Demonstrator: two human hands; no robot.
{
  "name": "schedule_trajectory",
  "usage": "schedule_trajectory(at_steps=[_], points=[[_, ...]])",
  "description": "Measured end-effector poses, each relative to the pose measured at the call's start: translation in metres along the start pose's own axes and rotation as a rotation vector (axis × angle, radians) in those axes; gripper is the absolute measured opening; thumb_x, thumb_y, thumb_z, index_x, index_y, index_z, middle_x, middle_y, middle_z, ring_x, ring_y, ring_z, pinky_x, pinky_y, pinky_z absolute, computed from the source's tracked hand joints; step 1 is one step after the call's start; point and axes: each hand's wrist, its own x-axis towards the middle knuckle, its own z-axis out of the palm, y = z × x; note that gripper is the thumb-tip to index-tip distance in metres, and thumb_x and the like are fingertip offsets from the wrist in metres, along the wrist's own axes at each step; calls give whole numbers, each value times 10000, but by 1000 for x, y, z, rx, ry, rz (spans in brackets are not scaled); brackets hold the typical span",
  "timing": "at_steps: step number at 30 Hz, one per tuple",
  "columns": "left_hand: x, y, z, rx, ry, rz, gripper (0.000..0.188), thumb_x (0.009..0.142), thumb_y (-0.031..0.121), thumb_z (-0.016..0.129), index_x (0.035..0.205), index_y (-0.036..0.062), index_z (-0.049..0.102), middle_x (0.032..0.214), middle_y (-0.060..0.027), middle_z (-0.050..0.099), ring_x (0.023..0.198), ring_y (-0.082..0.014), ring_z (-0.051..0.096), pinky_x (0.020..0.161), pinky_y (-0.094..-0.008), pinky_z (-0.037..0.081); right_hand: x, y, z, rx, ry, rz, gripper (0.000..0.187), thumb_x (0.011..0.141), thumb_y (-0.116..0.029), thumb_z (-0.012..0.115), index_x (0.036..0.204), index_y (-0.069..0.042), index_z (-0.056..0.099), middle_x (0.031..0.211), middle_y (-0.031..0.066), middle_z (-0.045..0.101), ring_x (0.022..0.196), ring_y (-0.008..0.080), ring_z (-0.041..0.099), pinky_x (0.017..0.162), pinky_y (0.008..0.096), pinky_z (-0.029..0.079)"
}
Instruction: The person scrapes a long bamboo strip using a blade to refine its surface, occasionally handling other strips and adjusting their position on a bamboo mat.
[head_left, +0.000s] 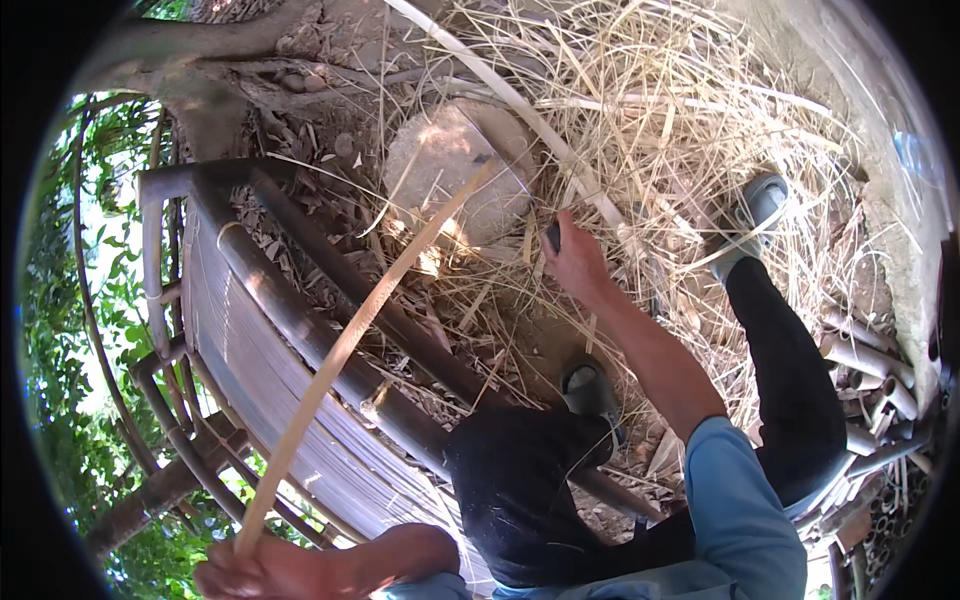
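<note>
At the lower left my left hand (245,572) is closed round the near end of a long, flat bamboo strip (345,345). The strip slants up and away to the right, and its far end lies over a round, pale block (430,190), stone or stump I cannot tell. My right hand (578,262), right of the block, grips the black handle of a knife (553,237). Its long thin blade points up and left across the block, near the strip's far end. Whether blade and strip touch I cannot tell.
Loose bamboo shavings (650,110) cover the ground beyond and to the right. A bamboo bench (300,375) with dark poles stands at the left. Cut bamboo tubes (870,360) are piled by the wall (880,200) at the right. My sandalled feet rest among the shavings.
</note>
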Motion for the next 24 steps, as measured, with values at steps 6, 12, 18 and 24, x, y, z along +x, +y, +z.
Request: schedule_trajectory(at_steps=[6,12,18,24], points=[[-3,-18,26,-186,56,-66,301,958,304,544,798,75,433,694,-23,248,667,-183,266,690,-342,254,-25,-39,-5,-73,115,-399,263,957,-172,674,1075,-17,496,772,204,660,606,323,688,475,404,530],[-7,-24,48,-188,-37,-34,261,946,208,630,783,76,476,661,-8,311,622,-164,322,644,-322,304,11,8,-21,-99,89,-117,287,963,-192,663,1096,-12,483,779,178,648,592,293,642,519,425,530],[22,-28,23,-97,102,-144,281,1037,283,552,907,38,600,655,-20,391,619,-177,386,691,-364,435,-8,-28,-40,-216,131,-88,411,883,-296,768,1087,-14,550,825,193,638,720,387,645,648,481,509],[76,-3,16,-360,259,-292,318,1056,299,519,1027,11,650,771,-79,568,676,-199,466,678,-358,402,-52,-203,-97,-125,396,-649,542,711,-234,929,1047,-2,572,866,98,623,776,277,623,730,405,515]])
